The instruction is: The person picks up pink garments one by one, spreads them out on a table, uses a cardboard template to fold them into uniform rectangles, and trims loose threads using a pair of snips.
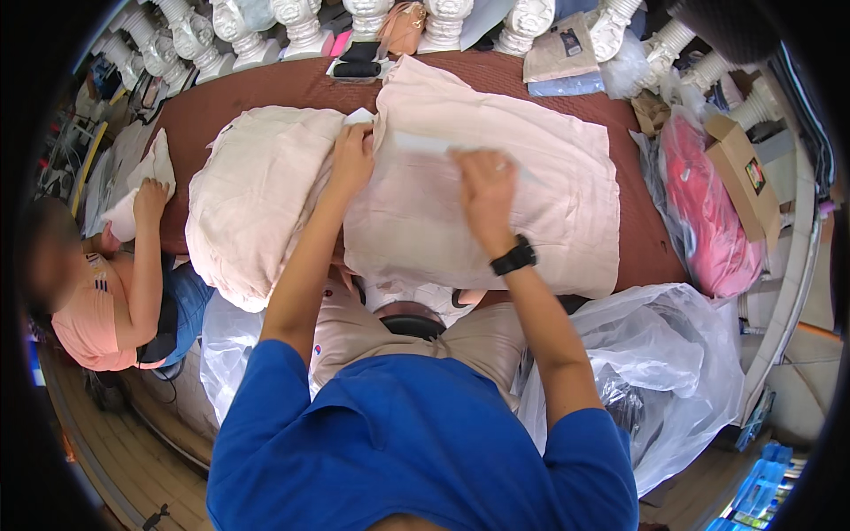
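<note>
Two stacks of pale pink cloth lie side by side before me: a plump left stack and a flatter right stack. My left hand is closed at the gap between them, its fingertips at a small white corner. Above the right stack, my right hand is closed and smeared by motion. A thin, see-through sheet, apparently plastic, spreads over the cloth between my hands, with a whitish strip reaching toward my right fingers. What exactly those fingers grip is blurred.
A brown cover lies under the stacks. White ornate balusters line the far edge. Packed garments, red bagged cloth and a cardboard box sit right. Large clear plastic hangs nearby. Left, a seated person handles pale cloth.
</note>
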`<state>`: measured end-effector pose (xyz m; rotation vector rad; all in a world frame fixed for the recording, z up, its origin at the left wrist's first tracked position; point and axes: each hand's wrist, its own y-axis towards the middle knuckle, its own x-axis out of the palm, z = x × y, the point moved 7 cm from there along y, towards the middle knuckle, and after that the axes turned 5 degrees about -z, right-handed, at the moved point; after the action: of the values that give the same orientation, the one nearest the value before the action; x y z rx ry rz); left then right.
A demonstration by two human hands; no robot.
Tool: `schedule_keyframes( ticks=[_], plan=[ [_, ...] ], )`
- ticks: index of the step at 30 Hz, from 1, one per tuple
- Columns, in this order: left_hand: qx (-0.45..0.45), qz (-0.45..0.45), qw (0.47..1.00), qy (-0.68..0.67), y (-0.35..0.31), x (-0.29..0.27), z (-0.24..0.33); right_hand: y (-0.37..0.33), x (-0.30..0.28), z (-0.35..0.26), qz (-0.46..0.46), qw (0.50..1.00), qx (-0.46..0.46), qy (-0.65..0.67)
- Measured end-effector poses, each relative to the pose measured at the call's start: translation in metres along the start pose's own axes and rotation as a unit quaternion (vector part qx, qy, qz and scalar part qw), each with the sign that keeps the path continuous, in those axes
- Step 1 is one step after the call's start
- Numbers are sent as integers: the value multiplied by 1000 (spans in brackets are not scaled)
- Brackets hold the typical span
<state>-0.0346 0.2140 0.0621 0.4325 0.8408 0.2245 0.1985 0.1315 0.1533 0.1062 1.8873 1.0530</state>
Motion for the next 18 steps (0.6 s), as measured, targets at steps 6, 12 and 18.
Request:
schedule_keyframes(
  ticks=[6, 12, 18],
  plan=[
    [-78, -29, 988, 126, -88, -42, 11, 121, -58, 21, 11, 979, -3, 205],
    [-46, -44, 993, 98, -73, -31, 12, 69, 144, 86, -300, 918, 124, 227],
    [-56, -56, 994, 73, -84, -32, -21, 59, 185, 31, -198, 972, 25, 125]
  ],
)
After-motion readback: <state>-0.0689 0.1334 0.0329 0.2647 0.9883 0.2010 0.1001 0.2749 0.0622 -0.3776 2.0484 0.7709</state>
